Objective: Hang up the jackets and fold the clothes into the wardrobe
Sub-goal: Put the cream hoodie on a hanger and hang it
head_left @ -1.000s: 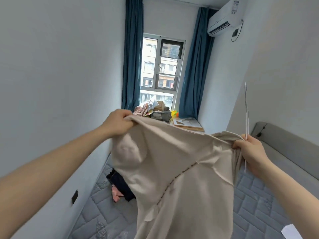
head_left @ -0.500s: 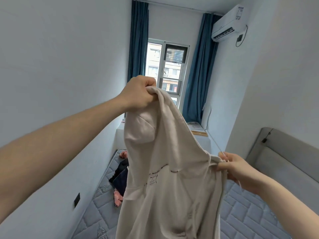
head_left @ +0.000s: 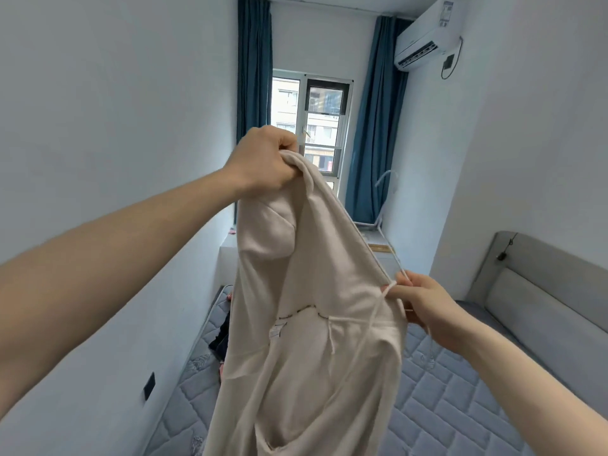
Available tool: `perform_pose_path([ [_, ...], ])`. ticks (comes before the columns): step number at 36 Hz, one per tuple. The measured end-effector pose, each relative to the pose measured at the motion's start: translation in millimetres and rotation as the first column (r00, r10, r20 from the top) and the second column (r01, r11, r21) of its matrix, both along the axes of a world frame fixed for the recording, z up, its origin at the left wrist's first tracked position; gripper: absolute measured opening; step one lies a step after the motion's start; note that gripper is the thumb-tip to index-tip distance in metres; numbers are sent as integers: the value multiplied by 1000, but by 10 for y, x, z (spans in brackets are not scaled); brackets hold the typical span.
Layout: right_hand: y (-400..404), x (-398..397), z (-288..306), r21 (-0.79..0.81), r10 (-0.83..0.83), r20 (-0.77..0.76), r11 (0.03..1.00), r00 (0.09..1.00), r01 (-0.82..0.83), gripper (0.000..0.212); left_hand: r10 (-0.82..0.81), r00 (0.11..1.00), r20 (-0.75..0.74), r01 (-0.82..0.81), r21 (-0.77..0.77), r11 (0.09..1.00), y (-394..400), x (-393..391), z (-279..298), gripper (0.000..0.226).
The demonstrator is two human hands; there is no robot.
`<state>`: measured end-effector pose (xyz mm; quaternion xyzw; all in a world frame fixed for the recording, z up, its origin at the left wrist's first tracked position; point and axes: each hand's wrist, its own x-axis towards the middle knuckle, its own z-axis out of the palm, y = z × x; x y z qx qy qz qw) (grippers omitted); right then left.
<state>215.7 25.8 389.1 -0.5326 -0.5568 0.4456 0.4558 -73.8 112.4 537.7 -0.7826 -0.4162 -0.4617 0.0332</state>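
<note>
Mattress [head_left: 444, 409]: grey quilted, fills the lower frame, runs back to the window wall. Grey padded headboard [head_left: 533, 291] along its right side.

Window [head_left: 311, 126] at far end, 2 blue curtains [head_left: 375, 120] flanking it, 1 each side. White AC unit [head_left: 427, 34] high on the right wall, cable hanging off its right end.

Beige jacket [head_left: 312, 340]: held up mid-air in front of the camera, above the mattress, inside facing the viewer, label and neck seam visible. It slopes from upper left down to the right, body hanging loose out the bottom of the frame.

Left hand [head_left: 263, 162]: raised, fingers curled tight round a bunch of the jacket's top edge. Right hand [head_left: 424, 307]: lower, pinching the opposite edge plus a thin white hanger [head_left: 385, 222], which runs up and back from the fingers; its lower part is hidden by fabric and hand.

Dark clothes [head_left: 223, 340] on the mattress by the left wall, mostly hidden behind the jacket. Black socket [head_left: 149, 386] low on the left wall.
</note>
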Motion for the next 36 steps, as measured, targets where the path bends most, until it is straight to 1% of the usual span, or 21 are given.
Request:
perform_pose_path([
  [5, -93, 80, 23, 85, -89, 143, 993, 986, 77, 48, 53, 998, 13, -51, -108, 993, -16, -36, 75, 22],
  [8, -120, -32, 8, 137, -66, 222, 990, 973, 36, 37, -49, 994, 94, 71, -251, 965, -84, 75, 74, 19],
  [9, -121, -127, 21, 152, -53, 256, 988, 965, 14, 39, -96, 990, 101, 120, -277, 953, -116, 147, 67, 22],
  [11, -96, -364, 45, 191, -40, 285, 981, 958, -16, 64, -178, 981, 74, 192, -296, 936, -193, 330, 50, 29],
  [12, -63, -481, 55, 216, -36, 263, 976, 964, -23, 74, -207, 977, 52, 213, -293, 932, -243, 431, 45, 30],
  [13, -30, -601, 74, 246, -32, 216, 969, 976, -23, 77, -230, 972, 37, 231, -283, 931, -264, 523, 32, 30],
  [14, 5, -707, 94, 279, -36, 152, 960, 988, -7, 70, -248, 968, 32, 247, -269, 931, -292, 599, 19, 31],
  [16, 70, -868, 166, 366, -110, 16, 926, 994, 96, 36, -263, 963, 48, 267, -233, 935, -272, 676, -33, 34],
  [17, 96, -923, 210, 401, -156, -25, 903, 987, 153, 25, -255, 965, 65, 263, -215, 940, -243, 665, -79, 33],
  [19, 153, -955, 264, 406, -192, -111, 887, 975, 221, 26, -224, 970, 96, 240, -210, 948, -163, 556, -198, 27],
  [20, 187, -937, 272, 388, -198, -156, 888, 968, 245, 28, -230, 961, 157, 264, -252, 931, -133, 476, -291, 22],
  [21, 216, -912, 279, 368, -207, -188, 892, 960, 264, 29, -244, 941, 237, 313, -321, 894, -118, 393, -414, 29],
  [23, 262, -847, 274, 320, -223, -214, 904, 951, 284, 30, -231, 880, 415, 432, -495, 754, -102, 223, -829, 62],
  [24, 277, -825, 280, 307, -229, -223, 906, 948, 291, 29, -210, 861, 463, 467, -558, 687, -127, 169, -1080, 73],
  [26, 305, -801, 295, 292, -242, -227, 907, 943, 303, 27, -173, 872, 458, 470, -682, 560, -116, 77, -1734, 81],
  [28, 332, -804, 327, 276, -248, -240, 910, 939, 310, 25, -183, 906, 382, 424, -811, 404, -183, 69, -2313, 75],
  [29, 336, -814, 352, 271, -245, -244, 912, 938, 308, 25, -209, 927, 311, 365, -875, 318, -219, 79, -2569, 82],
  [30, 343, -818, 380, 270, -240, -244, 914, 940, 304, 26, -249, 932, 261, 324, -911, 257, -262, 110, -2783, 89],
  [31, 347, -821, 412, 273, -233, -245, 915, 941, 298, 26, -285, 938, 199, 265, -939, 219, -325, 155, -2907, 88],
  [33, 344, -786, 485, 289, -229, -229, 912, 946, 291, 25, -305, 941, 145, 227, -941, 252, -326, 198, -3125, 66],
  [36, 345, -596, 565, 320, -262, -183, 896, 948, 309, 24, -226, 972, 71, 160, -899, 408, -298, 151, -3157, 37],
])
